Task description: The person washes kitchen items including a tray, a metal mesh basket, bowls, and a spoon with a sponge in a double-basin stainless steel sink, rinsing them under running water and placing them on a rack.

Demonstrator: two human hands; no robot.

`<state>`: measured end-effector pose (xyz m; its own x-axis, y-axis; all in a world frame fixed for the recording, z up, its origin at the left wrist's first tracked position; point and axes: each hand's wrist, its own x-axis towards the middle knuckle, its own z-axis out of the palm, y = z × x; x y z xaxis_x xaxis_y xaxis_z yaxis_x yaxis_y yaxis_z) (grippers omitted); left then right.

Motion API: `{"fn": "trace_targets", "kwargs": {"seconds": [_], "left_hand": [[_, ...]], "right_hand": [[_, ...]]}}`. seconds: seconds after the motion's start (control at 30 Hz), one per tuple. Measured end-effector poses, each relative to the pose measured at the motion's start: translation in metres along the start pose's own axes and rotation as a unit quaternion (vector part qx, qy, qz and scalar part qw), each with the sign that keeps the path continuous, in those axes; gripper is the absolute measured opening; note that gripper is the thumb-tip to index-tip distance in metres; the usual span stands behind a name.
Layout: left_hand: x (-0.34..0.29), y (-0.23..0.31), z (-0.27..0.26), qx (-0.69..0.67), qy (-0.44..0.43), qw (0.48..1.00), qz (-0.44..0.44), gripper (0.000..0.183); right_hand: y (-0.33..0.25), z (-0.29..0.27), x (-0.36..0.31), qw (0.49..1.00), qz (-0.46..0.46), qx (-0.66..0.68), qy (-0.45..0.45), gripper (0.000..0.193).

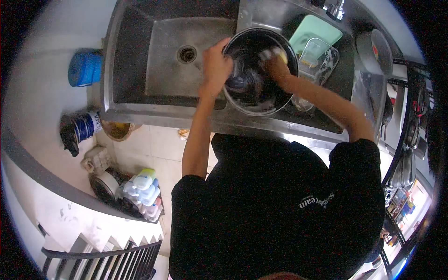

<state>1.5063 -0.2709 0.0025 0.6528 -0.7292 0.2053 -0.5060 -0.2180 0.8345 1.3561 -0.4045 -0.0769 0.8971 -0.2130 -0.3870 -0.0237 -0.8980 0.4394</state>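
A large round dark pot [254, 95] rests tilted across the sink's divider, its inside streaked with whitish suds. My left hand [217, 67] is closed on the pot's left rim, with the fingertips curled over the edge. Inside the pot, against its right side, my right hand [276, 66] is closed on a pale yellow sponge [283, 56]. Motion and foam smear these fingers, and most of the sponge is hidden by the hand. In the right basin, beside the pot, lie a light green tray [305, 29] and a clear container [322, 58].
The left basin [163, 70] has a round drain. A faucet [336, 10] is at the back right, near a large metal bowl [374, 49]. Stacked plastic containers [142, 191] stand on the floor at left, above a dark stair railing [107, 256]. Utensils hang from a rack [408, 140] at right.
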Motion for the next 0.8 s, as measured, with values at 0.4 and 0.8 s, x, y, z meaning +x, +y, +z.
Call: {"fn": "trace_targets", "kwargs": {"seconds": [0.4, 0.8], "left_hand": [[0.000, 0.001, 0.020, -0.139, 0.068, 0.988, -0.020, 0.046], [0.006, 0.007, 0.028, -0.112, 0.033, 0.992, -0.046, 0.047]], "right_hand": [[-0.053, -0.049, -0.044, 0.769, -0.059, 0.603, 0.202, 0.038], [-0.021, -0.020, -0.022, 0.928, -0.107, 0.319, -0.160, 0.034]]}}
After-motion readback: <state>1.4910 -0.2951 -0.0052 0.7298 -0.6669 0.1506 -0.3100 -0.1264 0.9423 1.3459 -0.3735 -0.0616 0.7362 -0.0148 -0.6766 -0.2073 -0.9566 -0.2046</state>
